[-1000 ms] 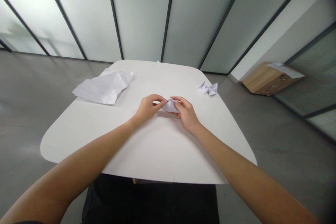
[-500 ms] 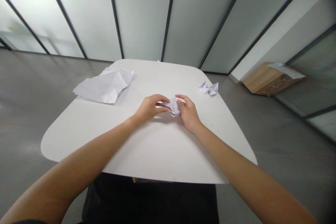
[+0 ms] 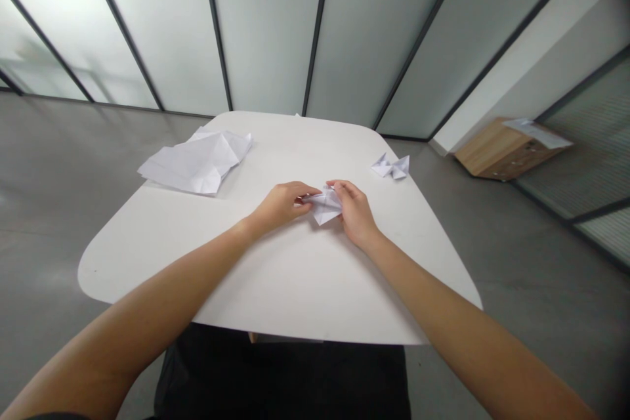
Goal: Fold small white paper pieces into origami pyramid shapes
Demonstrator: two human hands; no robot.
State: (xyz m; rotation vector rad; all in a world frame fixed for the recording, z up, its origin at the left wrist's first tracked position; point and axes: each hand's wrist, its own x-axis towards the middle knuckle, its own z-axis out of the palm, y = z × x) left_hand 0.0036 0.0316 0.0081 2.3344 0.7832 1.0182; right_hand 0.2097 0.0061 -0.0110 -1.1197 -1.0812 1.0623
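Note:
A small piece of folded white paper (image 3: 326, 208) is held between my two hands, just above the middle of the table. My left hand (image 3: 282, 204) pinches its left side between thumb and fingers. Closed on its right side is my right hand (image 3: 355, 211), with fingertips at the top edge. A pointed flap of the paper hangs toward me. The fingers cover both of its sides, so the full folded shape is partly hidden.
On the white table (image 3: 275, 289), large creased paper sheets (image 3: 197, 161) lie at the left. A folded paper figure (image 3: 391, 166) sits near the right edge. Beyond the table stand frosted glass panels (image 3: 266, 26), and a wooden cabinet (image 3: 506, 147) is on the floor at right.
The folded paper has turned in my hands, and a pointed flap now spreads toward me. My fingers have shifted their hold slightly. The papers on the table have stayed put.

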